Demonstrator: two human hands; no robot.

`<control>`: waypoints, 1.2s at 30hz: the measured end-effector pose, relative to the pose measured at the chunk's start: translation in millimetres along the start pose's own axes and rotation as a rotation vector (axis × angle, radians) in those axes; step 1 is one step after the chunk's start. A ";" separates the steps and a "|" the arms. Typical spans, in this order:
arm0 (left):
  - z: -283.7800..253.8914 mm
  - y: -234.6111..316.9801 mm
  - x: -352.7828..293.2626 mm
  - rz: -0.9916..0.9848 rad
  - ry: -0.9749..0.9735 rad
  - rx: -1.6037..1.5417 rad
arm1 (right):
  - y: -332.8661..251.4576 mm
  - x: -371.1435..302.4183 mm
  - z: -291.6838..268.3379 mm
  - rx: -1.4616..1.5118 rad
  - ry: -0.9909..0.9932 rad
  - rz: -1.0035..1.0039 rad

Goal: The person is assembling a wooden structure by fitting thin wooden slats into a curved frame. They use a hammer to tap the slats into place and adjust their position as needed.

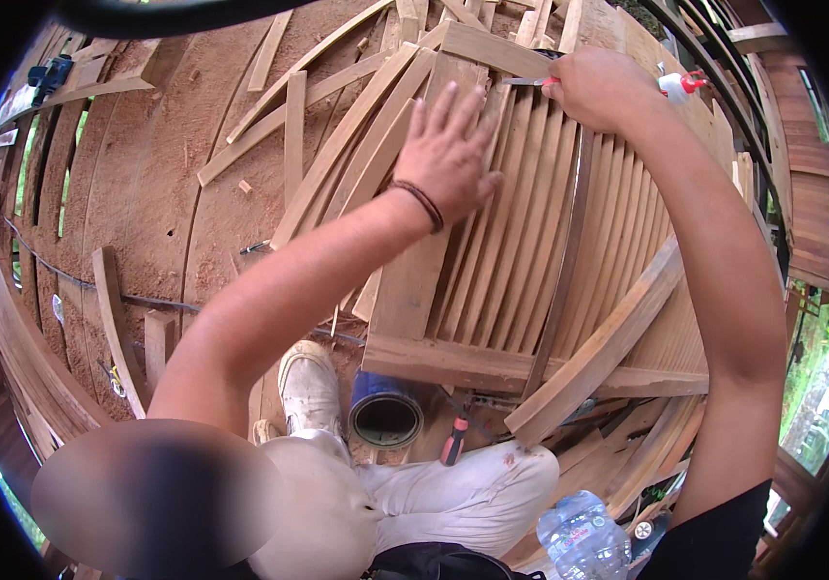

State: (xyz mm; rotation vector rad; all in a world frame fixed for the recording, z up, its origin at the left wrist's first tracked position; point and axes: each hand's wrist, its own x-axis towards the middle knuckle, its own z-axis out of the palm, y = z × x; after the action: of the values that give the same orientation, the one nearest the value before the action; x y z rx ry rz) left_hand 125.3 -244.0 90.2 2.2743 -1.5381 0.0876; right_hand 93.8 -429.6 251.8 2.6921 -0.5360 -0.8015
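Observation:
A slatted wooden panel (521, 261), like a louvred shutter, lies in front of me with its slats running away from me. My left hand (449, 145) rests on its left frame board (417, 280), fingers spread and holding nothing. At the far edge, my right hand (596, 89) is closed around a red-handled tool with a narrow metal blade (523, 81). The blade points left, beside the far frame piece (492, 50); its exact kind is partly hidden by my fingers. A dark thin strip (569, 232) lies lengthwise across the slats.
Loose wooden strips (289, 135) lie on the dusty plank floor (144, 184) at left. A curved board (598, 338) leans over the panel's near right corner. Nearby are a blue can (385, 411), red-handled screwdriver (454, 441), plastic bottle (583, 532) and white red-capped bottle (677, 85).

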 end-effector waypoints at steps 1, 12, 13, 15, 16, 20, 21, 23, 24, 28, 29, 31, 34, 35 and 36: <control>3.8 0.7 -2.0 0.005 -0.038 -0.017 | -0.7 5.1 -1.5 -0.009 -0.009 -0.003; 11.6 2.8 -7.2 0.035 -0.115 -0.153 | -13.1 62.0 -12.7 -0.244 -0.075 -0.189; 10.9 0.4 -7.4 0.029 -0.129 -0.159 | -23.6 65.5 -26.4 -0.288 -0.118 -0.195; 9.0 0.0 -6.3 0.037 -0.152 -0.178 | -31.6 69.6 -38.1 -0.344 -0.179 -0.185; 9.7 -0.4 -6.4 0.038 -0.148 -0.179 | -33.2 72.1 -40.3 -0.356 -0.193 -0.178; 12.0 -0.2 -6.9 0.041 -0.148 -0.170 | -44.2 75.5 -40.4 -0.404 -0.203 -0.090; 12.4 0.4 -6.8 0.042 -0.152 -0.165 | -46.0 75.8 -41.1 -0.414 -0.203 -0.097; 12.9 1.4 -7.2 0.034 -0.126 -0.157 | -48.9 76.1 -42.4 -0.430 -0.200 -0.111; 13.0 2.0 -7.5 0.031 -0.114 -0.153 | -49.4 78.4 -43.5 -0.429 -0.218 -0.104; 12.5 0.8 -7.9 0.031 -0.129 -0.140 | -55.5 81.6 -42.3 -0.427 -0.175 -0.079; 13.5 0.5 -8.5 0.029 -0.123 -0.147 | -57.3 80.1 -41.7 -0.430 -0.135 -0.071; 14.2 1.1 -8.6 0.035 -0.123 -0.146 | -56.4 83.6 -29.5 -0.477 -0.096 -0.076; 13.0 2.4 -7.9 0.048 -0.141 -0.135 | -53.7 90.7 -28.2 -0.564 -0.077 -0.145; 12.6 1.8 -7.6 0.045 -0.148 -0.141 | -54.6 90.6 -29.5 -0.595 -0.079 -0.180; 12.0 1.6 -7.5 0.042 -0.154 -0.148 | -54.9 86.3 -28.9 -0.576 -0.065 -0.177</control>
State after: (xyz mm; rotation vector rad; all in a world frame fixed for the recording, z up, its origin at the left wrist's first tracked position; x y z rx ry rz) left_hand 119.0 -242.1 77.6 2.1764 -1.6115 -0.1883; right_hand 192.0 -412.6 215.0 2.2006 -0.0560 -0.9234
